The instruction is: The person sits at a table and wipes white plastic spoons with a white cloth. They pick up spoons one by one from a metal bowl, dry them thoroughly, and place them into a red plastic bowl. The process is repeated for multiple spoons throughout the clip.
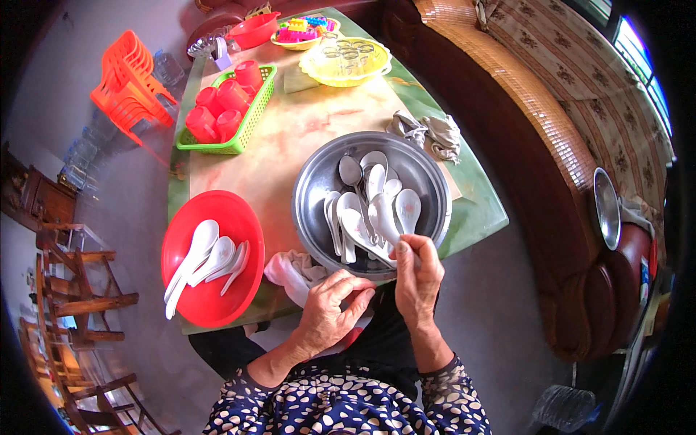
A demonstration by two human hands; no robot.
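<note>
Left hand [330,308] on white cloth [293,272], right hand [418,272] pinching glossy white spoon [362,233]

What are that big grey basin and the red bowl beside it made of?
The grey basin looks like metal, probably steel: dull silver with soft reflections. The red bowl seems to be plastic: uniform bright colour with a glossy sheen. The white spoons could be ceramic or melamine; it's hard to tell.

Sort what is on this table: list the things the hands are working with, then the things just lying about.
In use:
right hand holding a white spoon
left hand on the white cloth
metal basin of spoons
red bowl with wiped spoons

Lying about:
green basket of red cups
yellow bowl
grey rag
toy blocks
</note>
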